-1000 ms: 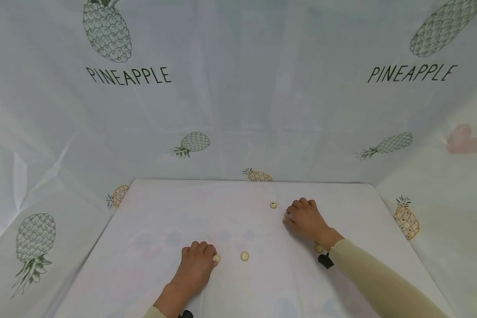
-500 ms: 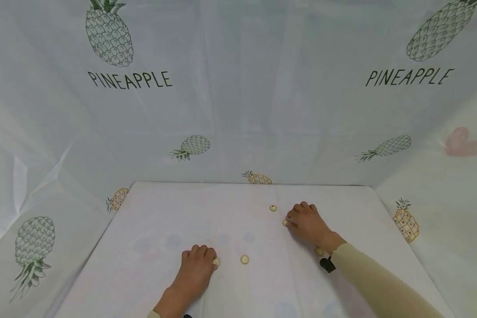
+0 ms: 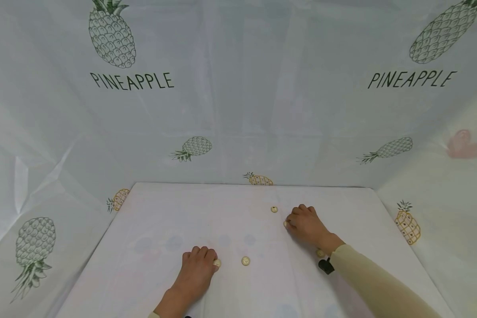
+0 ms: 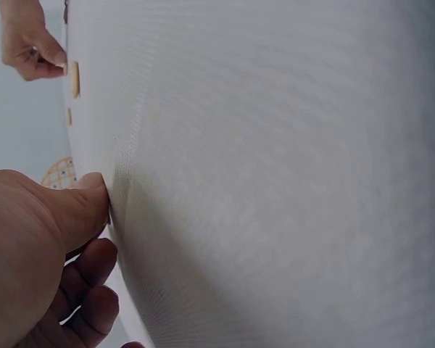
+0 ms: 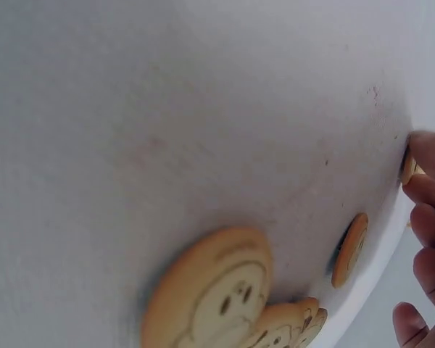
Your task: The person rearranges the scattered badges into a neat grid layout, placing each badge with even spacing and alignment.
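Note:
In the head view my left hand [image 3: 197, 269] is low on the white-covered table, its thumb and forefinger pinching a small round wooden disc [image 3: 217, 263]. That disc is hidden behind the thumb in the left wrist view. Farther back on the right, my right hand [image 3: 307, 224] pinches another wooden disc [image 5: 409, 165] by its edge, close against the cloth. A separate disc [image 3: 245, 261] lies just right of the left hand. Beyond the right fingertips is one more disc [image 3: 274, 209].
Several discs with printed animal-like faces, the nearest a large-looking disc [image 5: 228, 304], overlap in the right wrist view. Part of a disc [image 3: 320, 253] shows under the right wrist. Pineapple-printed sheeting [image 3: 246, 106] walls the table's back and sides.
The disc at my right fingertips has come into sight since the earliest frame, and the thumb and forefinger have drawn together on it. The left hand stays in place. The head view has tilted slightly.

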`<state>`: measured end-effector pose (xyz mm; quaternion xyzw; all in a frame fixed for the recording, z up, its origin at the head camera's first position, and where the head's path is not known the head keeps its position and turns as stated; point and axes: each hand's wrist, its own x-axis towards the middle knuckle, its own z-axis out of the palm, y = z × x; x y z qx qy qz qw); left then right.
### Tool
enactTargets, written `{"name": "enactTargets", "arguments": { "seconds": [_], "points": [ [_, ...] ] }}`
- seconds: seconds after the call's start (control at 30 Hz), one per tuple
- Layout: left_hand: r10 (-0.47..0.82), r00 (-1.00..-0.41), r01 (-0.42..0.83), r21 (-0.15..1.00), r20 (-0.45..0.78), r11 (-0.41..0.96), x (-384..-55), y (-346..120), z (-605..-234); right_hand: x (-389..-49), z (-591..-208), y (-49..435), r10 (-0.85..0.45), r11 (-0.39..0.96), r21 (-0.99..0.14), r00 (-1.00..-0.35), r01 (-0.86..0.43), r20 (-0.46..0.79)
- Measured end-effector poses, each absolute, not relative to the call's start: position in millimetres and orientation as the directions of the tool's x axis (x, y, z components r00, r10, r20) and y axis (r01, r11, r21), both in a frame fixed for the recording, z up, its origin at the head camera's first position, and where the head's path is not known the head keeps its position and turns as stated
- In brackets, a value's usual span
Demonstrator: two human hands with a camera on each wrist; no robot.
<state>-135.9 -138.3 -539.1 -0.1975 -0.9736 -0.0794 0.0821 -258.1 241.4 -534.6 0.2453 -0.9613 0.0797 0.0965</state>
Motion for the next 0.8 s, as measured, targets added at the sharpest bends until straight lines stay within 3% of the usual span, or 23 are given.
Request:
{"name": "enactTargets", "arguments": {
  "seconds": [0.33, 0.8],
  "points": [
    [0.37, -0.907, 0.399, 0.127, 0.201, 0.908, -135.4, -138.0, -539.6, -263.0, -529.2, 237.6, -0.421, 0.886, -0.123, -0.887, -0.447, 0.187],
    [0.362, -0.914, 0.39, 0.142, 0.183, 0.91, -134.6, -138.6, -538.2, -292.4, -509.2, 227.7, -0.492, 0.851, -0.034, -0.818, -0.524, 0.297]
  ]
}}
